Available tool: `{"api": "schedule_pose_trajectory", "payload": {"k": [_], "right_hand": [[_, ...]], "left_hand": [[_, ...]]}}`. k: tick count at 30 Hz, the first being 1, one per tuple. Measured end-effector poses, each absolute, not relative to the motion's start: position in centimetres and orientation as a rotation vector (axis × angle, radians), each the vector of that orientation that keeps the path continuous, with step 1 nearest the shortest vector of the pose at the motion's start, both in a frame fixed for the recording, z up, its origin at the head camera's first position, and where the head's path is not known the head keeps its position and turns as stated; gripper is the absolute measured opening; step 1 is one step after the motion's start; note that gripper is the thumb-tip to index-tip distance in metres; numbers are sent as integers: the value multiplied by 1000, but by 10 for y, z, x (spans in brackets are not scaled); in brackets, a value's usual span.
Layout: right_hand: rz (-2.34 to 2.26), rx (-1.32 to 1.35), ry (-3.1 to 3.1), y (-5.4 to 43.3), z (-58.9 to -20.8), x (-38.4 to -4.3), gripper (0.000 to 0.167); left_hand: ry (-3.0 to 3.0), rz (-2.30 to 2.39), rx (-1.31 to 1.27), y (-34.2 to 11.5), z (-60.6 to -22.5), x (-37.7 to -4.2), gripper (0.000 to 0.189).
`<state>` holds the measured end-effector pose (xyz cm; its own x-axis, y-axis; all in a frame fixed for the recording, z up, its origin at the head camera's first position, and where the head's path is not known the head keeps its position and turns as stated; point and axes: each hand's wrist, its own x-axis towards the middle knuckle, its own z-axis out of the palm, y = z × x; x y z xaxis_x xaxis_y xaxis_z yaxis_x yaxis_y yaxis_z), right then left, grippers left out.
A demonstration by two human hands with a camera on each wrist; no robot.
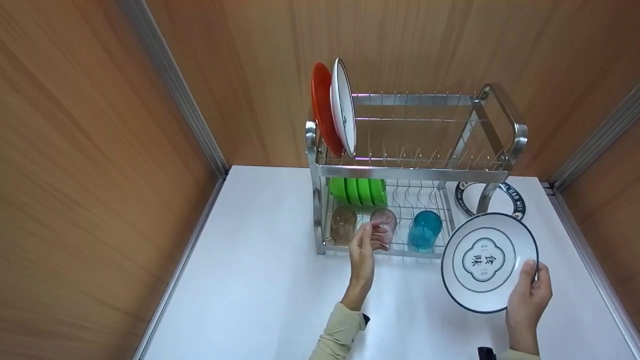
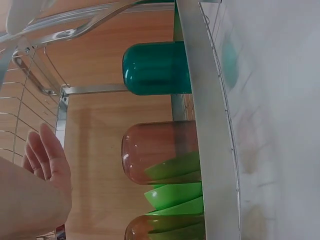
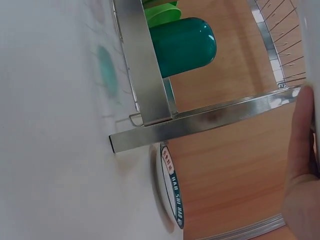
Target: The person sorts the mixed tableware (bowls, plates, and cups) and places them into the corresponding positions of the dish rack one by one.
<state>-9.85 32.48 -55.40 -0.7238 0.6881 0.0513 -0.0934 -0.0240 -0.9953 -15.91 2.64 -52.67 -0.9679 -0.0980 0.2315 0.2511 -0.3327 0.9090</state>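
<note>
At the lower right of the head view my right hand (image 1: pixel 531 295) grips the rim of a white plate (image 1: pixel 484 262) with a dark edge and printed characters, thumb on its face. The plate is in front of the right end of a two-tier metal dish rack (image 1: pixel 415 173). My left hand (image 1: pixel 363 250) holds nothing and hovers by the rack's front, overlapping a pink cup (image 1: pixel 388 218) in the head view. In the left wrist view its fingers look loosely extended. An orange plate (image 1: pixel 322 102) and a white plate (image 1: pixel 345 112) stand upright at the upper tier's left end.
On the lower tier are several green bowls (image 1: pixel 357 191), a brownish cup (image 1: pixel 343 227) and a blue cup (image 1: pixel 425 231), the cups upside down. A plate with a dark lettered rim (image 3: pixel 172 190) lies on the white table behind the rack's right leg. Wooden panels (image 1: pixel 240 90) enclose the table.
</note>
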Motion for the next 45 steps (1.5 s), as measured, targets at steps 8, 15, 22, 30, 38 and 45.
{"api": "schedule_pose_trajectory", "payload": {"k": [8,15,22,30,38,45], "right_hand": [[1821,-518,-1727,306,-554,-102,28],[1847,-432,-1702,290,-551,-109,32],[1872,-403,-1716,278,-548,-118,35],[1845,-414,-1754,269,-549,-122,34],[1806,-430,-1849,266,-551,-127,29],[1793,-410,-1921,264,-545,-127,29]], "left_hand": [[-1669,-2445,-246,40,-524,-155,42],[-1728,-2477,-350,49,-522,-150,41],[-1856,-2494,-403,60,-521,-143,47],[-1851,-2583,-635,65,-524,-134,58],[-1895,-2523,-734,70,-523,-131,47],[-1953,-2368,-685,72,-520,-127,42]]}}
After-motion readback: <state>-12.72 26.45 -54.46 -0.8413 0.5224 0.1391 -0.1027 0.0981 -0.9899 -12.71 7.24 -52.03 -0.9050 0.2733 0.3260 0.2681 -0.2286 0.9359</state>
